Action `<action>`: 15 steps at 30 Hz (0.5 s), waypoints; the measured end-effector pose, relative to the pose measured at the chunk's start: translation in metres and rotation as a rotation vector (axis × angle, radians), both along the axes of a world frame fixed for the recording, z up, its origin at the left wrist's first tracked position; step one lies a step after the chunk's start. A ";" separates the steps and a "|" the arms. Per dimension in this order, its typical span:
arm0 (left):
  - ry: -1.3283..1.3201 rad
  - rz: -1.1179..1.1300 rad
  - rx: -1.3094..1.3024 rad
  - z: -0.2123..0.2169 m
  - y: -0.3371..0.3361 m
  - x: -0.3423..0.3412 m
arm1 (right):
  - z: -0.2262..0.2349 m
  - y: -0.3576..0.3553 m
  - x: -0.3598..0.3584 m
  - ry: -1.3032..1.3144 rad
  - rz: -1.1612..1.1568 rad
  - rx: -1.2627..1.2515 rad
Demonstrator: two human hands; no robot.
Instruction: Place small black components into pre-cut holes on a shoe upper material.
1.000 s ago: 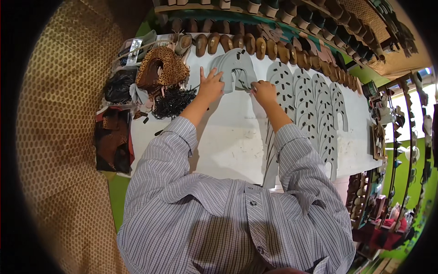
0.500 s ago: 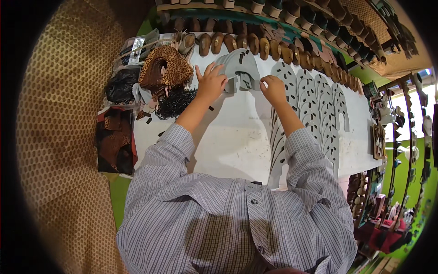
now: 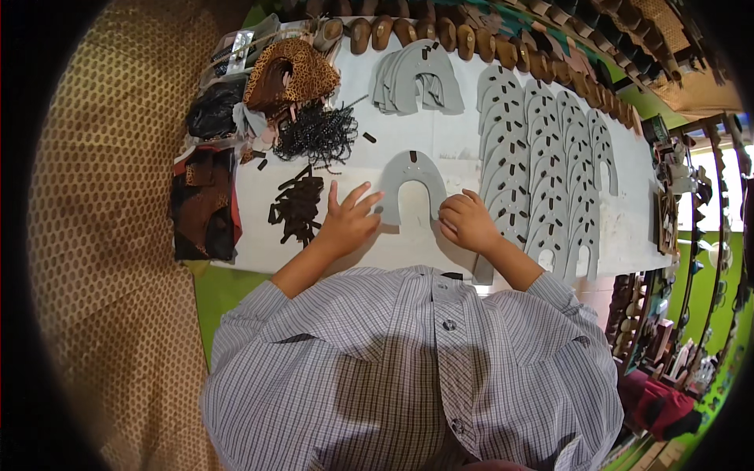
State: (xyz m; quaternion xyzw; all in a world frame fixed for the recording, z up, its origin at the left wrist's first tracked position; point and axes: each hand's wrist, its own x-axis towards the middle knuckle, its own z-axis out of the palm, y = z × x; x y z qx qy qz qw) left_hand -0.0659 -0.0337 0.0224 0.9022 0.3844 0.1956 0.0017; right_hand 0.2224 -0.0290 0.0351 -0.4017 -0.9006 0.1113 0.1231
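Observation:
A grey U-shaped shoe-upper piece [image 3: 413,169] lies flat on the white table in front of me, its curve facing away. One dark tab sits at the top of the curve. My left hand [image 3: 350,222] has its fingers spread, the tips beside or just touching the piece's left leg. At the other leg, my right hand [image 3: 469,222] pinches the edge with bent fingers and partly covers it. Farther back is a loose stack of similar grey pieces [image 3: 405,78]. A pile of dark tabs [image 3: 298,206] lies left of my left hand.
Rows of overlapping grey pieces with dark tabs [image 3: 542,141] fill the table's right side. Tangled black trim [image 3: 322,137], leopard-print pieces [image 3: 292,74] and a black plastic bag [image 3: 212,108] occupy the left. Brown shoes [image 3: 487,45] line the far edge.
Both hands have come back from the far stack toward me. A single grey piece now lies between them on the near part of the table. The view has tilted nearer.

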 end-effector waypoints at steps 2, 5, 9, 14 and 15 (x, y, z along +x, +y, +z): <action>0.005 0.019 -0.092 -0.002 -0.009 0.005 | -0.003 -0.004 -0.002 -0.014 -0.030 -0.036; -0.028 0.146 -0.257 -0.010 -0.004 0.026 | -0.018 0.002 -0.013 0.023 -0.131 -0.024; -0.075 0.283 -0.260 -0.042 0.017 0.058 | -0.045 0.015 -0.039 0.030 -0.249 0.030; -0.065 0.301 -0.283 -0.054 0.011 0.068 | -0.062 0.001 -0.038 -0.037 -0.268 0.029; -0.049 0.319 -0.277 -0.054 0.006 0.066 | -0.062 -0.005 -0.035 -0.053 -0.270 0.011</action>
